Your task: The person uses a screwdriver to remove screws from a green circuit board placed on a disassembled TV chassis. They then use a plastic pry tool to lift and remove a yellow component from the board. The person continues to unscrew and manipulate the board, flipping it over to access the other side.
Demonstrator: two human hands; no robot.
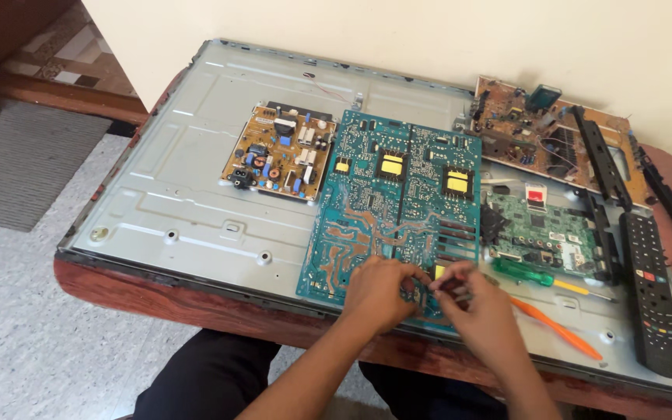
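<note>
On the metal panel, hands hide something, perhaps a tool.

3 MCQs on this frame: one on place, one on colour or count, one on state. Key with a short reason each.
1. Where is the remote control?
A. far right of the metal panel
B. on the floor
C. left of the tan board

2. What colour is the screwdriver handle?
A. red
B. green
C. black

3. Where are both hands?
A. lifted clear
B. on the remote
C. together at the teal board near edge

Key: A, it lies at the right end; B, translucent green handle; C, left hand and right hand meet there, gripping something small.
</note>
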